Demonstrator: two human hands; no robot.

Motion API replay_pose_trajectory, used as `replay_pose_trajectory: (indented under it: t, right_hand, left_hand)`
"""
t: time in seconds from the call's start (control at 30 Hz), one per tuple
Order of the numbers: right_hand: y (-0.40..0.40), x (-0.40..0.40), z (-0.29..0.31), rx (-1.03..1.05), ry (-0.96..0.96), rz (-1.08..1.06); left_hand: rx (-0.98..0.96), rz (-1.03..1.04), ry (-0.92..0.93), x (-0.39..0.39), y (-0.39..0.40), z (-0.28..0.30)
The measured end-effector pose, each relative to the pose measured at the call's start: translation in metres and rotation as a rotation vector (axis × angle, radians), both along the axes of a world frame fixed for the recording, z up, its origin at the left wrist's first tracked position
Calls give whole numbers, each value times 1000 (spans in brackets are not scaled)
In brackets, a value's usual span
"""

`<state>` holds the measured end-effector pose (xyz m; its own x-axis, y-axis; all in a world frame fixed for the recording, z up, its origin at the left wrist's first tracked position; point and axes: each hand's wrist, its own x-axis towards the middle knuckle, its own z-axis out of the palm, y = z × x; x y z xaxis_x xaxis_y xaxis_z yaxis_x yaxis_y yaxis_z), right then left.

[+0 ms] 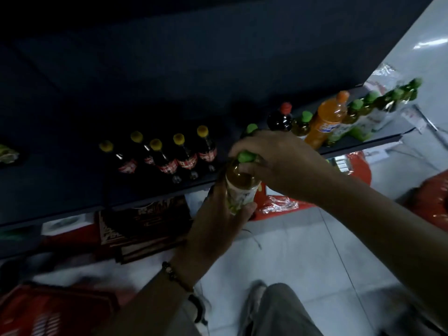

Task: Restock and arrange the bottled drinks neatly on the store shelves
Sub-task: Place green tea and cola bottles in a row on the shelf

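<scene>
Two hands clamp one green-capped tea bottle (242, 187) at the front edge of the dark shelf (145, 190): the left hand (218, 224) wraps its labelled body from below, and the right hand (274, 161) curls over its cap. Five yellow-capped cola bottles (169, 156) stand just left of it on the shelf. Farther right stand a red-capped dark bottle (281, 120), an orange soda bottle (327, 120) and a row of green-capped bottles (373, 110). A red basket (43, 311) sits at lower left.
</scene>
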<state>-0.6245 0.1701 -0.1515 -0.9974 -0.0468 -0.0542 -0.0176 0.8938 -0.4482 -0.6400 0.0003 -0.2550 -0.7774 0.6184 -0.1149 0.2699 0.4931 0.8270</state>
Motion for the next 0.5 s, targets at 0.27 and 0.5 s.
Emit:
replay_pose_trajectory:
  t: [0.27, 0.5]
  right_hand:
    - [2, 78, 134, -325, 12, -8]
    - [-1, 151, 145, -867, -4, -283]
  left_hand:
    - [249, 104, -226, 65, 1, 138]
    - [365, 118, -384, 107, -6, 199]
